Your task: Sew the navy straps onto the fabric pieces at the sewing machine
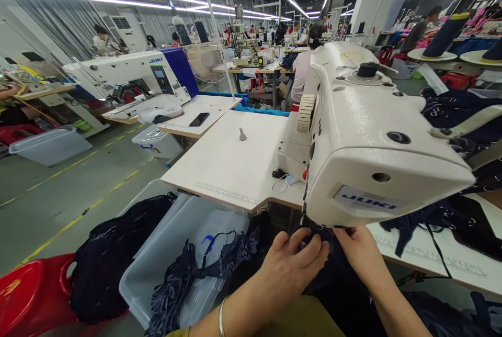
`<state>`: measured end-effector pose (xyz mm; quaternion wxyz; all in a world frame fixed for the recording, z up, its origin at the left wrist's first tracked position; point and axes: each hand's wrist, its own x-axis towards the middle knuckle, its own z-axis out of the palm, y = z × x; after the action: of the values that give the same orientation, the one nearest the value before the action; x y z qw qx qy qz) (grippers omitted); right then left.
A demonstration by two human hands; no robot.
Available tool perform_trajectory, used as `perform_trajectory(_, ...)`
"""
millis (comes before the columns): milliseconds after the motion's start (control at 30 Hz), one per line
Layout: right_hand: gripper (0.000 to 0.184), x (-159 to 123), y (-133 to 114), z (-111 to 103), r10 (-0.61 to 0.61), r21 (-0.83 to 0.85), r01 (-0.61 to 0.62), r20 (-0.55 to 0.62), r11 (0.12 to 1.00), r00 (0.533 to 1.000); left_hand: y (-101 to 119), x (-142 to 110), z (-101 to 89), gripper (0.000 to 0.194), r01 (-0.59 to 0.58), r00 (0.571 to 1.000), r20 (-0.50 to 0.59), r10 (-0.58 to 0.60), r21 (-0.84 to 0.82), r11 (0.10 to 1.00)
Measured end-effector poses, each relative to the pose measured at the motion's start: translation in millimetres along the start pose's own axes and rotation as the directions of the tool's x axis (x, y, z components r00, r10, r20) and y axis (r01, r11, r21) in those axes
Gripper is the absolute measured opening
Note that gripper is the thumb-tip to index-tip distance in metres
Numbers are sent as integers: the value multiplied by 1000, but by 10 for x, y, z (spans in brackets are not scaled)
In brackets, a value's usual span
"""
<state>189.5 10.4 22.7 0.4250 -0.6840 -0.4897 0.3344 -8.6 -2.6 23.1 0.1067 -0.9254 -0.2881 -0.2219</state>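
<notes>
My left hand [292, 264] and my right hand [358, 250] rest together on dark navy fabric [333, 279] just under the head of a white JUKI sewing machine [364, 133]. The left hand's fingers curl and pinch the cloth near the needle area. The right hand's fingers press down on the same cloth, their tips hidden under the machine head. A thin bangle circles my left wrist. The needle itself is hidden behind the machine's face.
The white sewing table [231, 164] stretches to the left. A clear plastic bin [172, 253] with dark lace pieces stands below it, beside a red stool [31, 290]. More navy garments [455, 112] pile at the right. Other workers and machines fill the hall behind.
</notes>
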Motion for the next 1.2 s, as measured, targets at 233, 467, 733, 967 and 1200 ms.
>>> perform_trajectory(233, 28, -174, 62, -152, -58, 90, 43, 172, 995, 983, -54, 26, -112, 32, -79, 997, 5, 80, -90, 993)
perform_trajectory(467, 24, -404, -2, -200, -100, 86, 84, 216, 993, 971, 1, 174, -173, 30, 171, 974, -39, -221, -509, 844)
perform_trajectory(733, 11, -552, -17, -211, -326, 101, 316, 105, 943, 940, 57, 226, -135, 15, 269, 938, 27, -345, -685, 678)
perform_trajectory(967, 6, -573, 113, -140, -520, 55, 519, -1, 853, 854, 114, 155, -96, 17, 240, 906, -100, -411, -678, 694)
perform_trajectory(1200, 5, -585, 135, -126, -610, -4, 610, -30, 792, 792, 135, 123, -67, 16, 229, 908, -104, -405, -686, 691)
